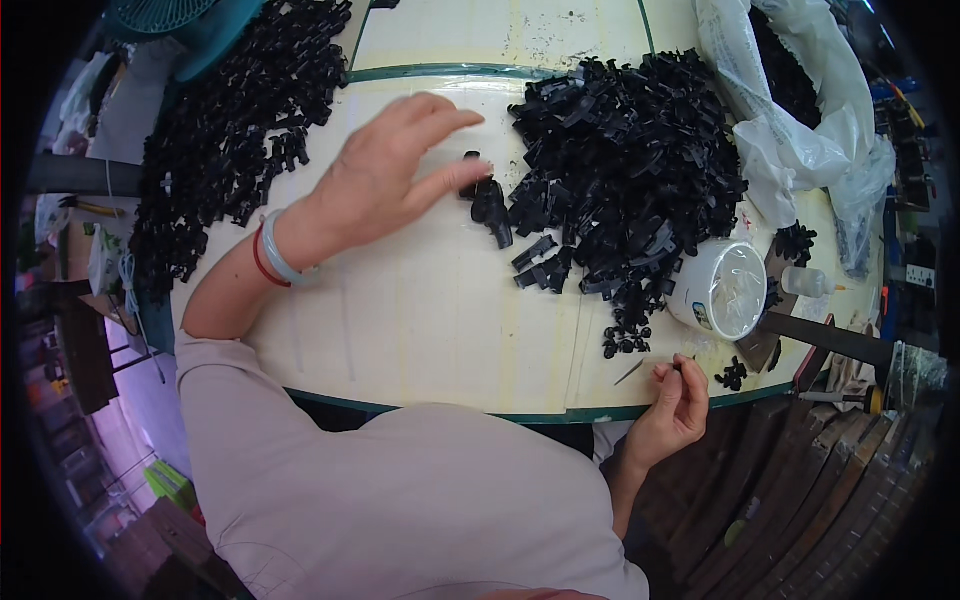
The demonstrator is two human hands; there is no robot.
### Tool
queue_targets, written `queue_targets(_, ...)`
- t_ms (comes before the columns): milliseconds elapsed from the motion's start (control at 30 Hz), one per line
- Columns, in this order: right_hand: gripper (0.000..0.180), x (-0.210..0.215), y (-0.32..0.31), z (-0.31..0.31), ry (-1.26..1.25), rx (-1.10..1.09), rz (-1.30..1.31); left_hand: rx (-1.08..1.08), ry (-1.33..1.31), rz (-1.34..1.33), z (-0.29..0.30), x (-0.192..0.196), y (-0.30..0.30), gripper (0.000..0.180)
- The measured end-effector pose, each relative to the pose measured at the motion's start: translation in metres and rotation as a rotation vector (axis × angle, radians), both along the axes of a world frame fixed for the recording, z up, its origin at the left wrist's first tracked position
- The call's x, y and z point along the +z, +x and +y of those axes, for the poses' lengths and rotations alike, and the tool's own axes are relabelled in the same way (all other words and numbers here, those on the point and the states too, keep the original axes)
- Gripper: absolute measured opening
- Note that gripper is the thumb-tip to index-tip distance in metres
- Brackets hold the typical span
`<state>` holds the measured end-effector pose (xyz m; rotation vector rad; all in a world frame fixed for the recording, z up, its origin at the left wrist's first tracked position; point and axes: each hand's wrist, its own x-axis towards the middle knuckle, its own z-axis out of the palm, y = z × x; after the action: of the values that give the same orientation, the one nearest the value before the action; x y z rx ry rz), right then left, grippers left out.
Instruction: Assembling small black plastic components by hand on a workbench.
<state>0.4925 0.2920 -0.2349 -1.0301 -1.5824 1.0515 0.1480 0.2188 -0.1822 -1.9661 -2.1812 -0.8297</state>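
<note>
Head view: small glossy black plastic part (490, 205) at left hand (385, 170) fingertips.

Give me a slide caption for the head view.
Left hand reaches a black plastic part beside the heap; right hand pinches something small.

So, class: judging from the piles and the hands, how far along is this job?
Looks done: a pile of black parts lies spread at the left. In hand: the left hand touches one black part; the right hand pinches something small. Left: a big heap in the middle and a bag with more.
</note>
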Motion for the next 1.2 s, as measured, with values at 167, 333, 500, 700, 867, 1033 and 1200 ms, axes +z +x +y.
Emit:
queue_targets(167, 0.019, 0.0, -0.001, 0.0, -0.127, 0.013, 0.215, -0.122, -0.237, -0.517, -0.007, -0.011, 0.021, 0.032)
queue_targets(333, 0.019, 0.011, -0.008, -0.004, -0.254, 0.016, 0.214, -0.142, -0.273, -0.546, -0.015, -0.016, 0.022, 0.035)
queue_targets(500, 0.017, 0.014, -0.012, -0.001, -0.274, 0.081, 0.314, -0.193, -0.399, -0.572, -0.007, 0.003, 0.02, 0.037)
queue_targets(700, 0.018, 0.013, -0.01, -0.001, -0.239, 0.065, 0.3, -0.212, -0.444, -0.583, -0.001, 0.003, 0.018, 0.028)
queue_targets(867, 0.017, 0.016, -0.013, -0.001, -0.257, 0.082, 0.349, -0.101, -0.305, -0.735, 0.002, -0.012, 0.019, 0.013)
queue_targets(1033, 0.015, 0.012, -0.008, 0.0, -0.333, 0.086, 0.388, 0.012, -0.314, -0.847, 0.003, -0.016, 0.014, 0.018)
queue_targets(1200, 0.02, 0.007, -0.011, 0.004, -0.294, 0.146, 0.369, -0.063, -0.122, -0.813, 0.002, -0.007, 0.013, 0.021)
